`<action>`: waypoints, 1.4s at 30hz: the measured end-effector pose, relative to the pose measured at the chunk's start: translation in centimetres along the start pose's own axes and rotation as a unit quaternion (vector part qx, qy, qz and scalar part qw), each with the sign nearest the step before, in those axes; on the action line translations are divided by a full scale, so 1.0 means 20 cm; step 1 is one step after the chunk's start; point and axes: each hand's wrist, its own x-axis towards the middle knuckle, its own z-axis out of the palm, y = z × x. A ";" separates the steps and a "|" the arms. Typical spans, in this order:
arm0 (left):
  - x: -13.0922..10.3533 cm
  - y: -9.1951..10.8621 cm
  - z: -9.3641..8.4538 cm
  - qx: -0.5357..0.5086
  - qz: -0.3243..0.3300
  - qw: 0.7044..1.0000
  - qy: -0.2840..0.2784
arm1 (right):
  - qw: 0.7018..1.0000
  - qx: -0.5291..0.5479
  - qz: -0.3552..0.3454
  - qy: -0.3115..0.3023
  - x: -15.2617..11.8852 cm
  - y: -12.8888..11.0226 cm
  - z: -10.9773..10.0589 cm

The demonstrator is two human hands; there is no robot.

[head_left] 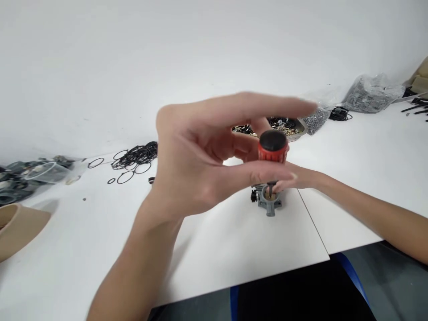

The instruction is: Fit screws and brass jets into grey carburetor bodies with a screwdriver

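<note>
My left hand (pixel 200 156) is raised in the middle of the view, close to the camera. Its thumb and fingers are around the handle of an upright screwdriver (pixel 273 145), red with a black cap, while the index finger stretches out above it. The shaft points down into the round bore of a small grey metal carburetor-like body (pixel 270 208) on the table. At that body's right side is my right hand (pixel 290 178), its fingertips closed on it. The screwdriver and left hand hide part of the right hand's fingers. A black knob (pixel 254 196) sticks out on the body's left.
Black rubber rings (pixel 135 156) lie in a heap at left, near a clear plastic cup (pixel 50 173) and a beige container (pixel 23 227). Behind my hands stands a metal tray (pixel 302 129) of small screws. Bagged parts (pixel 371 96) sit at far right. A seam crosses the white table (pixel 217 263).
</note>
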 end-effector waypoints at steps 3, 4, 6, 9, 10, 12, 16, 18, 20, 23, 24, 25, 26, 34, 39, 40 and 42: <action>-0.02 -0.06 -0.01 -0.026 -0.018 0.999 -0.008 | 1.000 0.011 -0.003 0.001 0.01 0.00 -0.03; -0.02 -0.06 -0.01 -0.030 -0.027 0.999 -0.026 | 1.000 0.015 0.003 0.001 0.01 0.01 -0.04; -0.03 -0.06 -0.02 -0.025 -0.015 0.999 -0.035 | 1.000 0.020 0.014 0.006 0.01 0.02 -0.04; -0.04 -0.05 -0.03 -0.017 0.020 1.000 0.001 | 1.000 0.023 0.011 0.011 0.00 0.05 -0.04; -0.04 -0.05 -0.04 -0.016 0.013 1.000 0.010 | 1.000 0.025 0.010 0.011 0.00 0.06 -0.04; -0.05 -0.03 -0.04 -0.011 -0.026 1.000 -0.007 | 0.999 0.032 0.016 0.011 0.00 0.06 -0.04; -0.06 -0.01 -0.02 0.008 -0.021 0.999 -0.023 | 0.999 0.016 0.029 0.012 0.00 0.03 -0.04; -0.06 -0.01 -0.02 0.008 -0.017 1.000 0.008 | 1.000 0.011 0.022 0.012 0.00 0.03 -0.04; -0.06 -0.01 -0.03 0.001 -0.045 0.999 0.011 | 1.000 0.018 0.014 0.013 0.00 0.04 -0.03; -0.06 -0.02 -0.05 -0.011 -0.047 0.997 -0.057 | 0.999 0.028 0.017 0.019 0.00 0.05 -0.03; -0.05 -0.03 -0.05 -0.018 -0.026 0.997 -0.065 | 0.999 0.026 0.021 0.019 0.00 0.05 -0.03; -0.05 -0.04 -0.05 -0.028 -0.003 0.998 -0.061 | 0.999 0.021 0.023 0.020 0.00 0.05 -0.03; -0.05 -0.05 -0.05 -0.036 0.011 0.998 -0.048 | 0.999 0.015 0.023 0.019 0.00 0.05 -0.03; -0.12 -0.07 0.01 -0.071 -0.056 0.993 0.072 | 0.999 0.015 0.038 0.020 -0.01 0.05 -0.02; -0.11 -0.06 0.00 -0.071 -0.050 0.993 0.076 | 0.994 -0.094 -0.020 0.055 -0.02 0.02 -0.05; -0.10 -0.06 -0.01 -0.067 -0.048 0.994 0.070 | 0.987 -0.125 -0.044 0.086 -0.02 -0.03 -0.06; -0.08 -0.08 -0.02 -0.054 -0.045 0.997 0.045 | 0.966 -0.173 -0.102 0.161 -0.04 -0.17 -0.07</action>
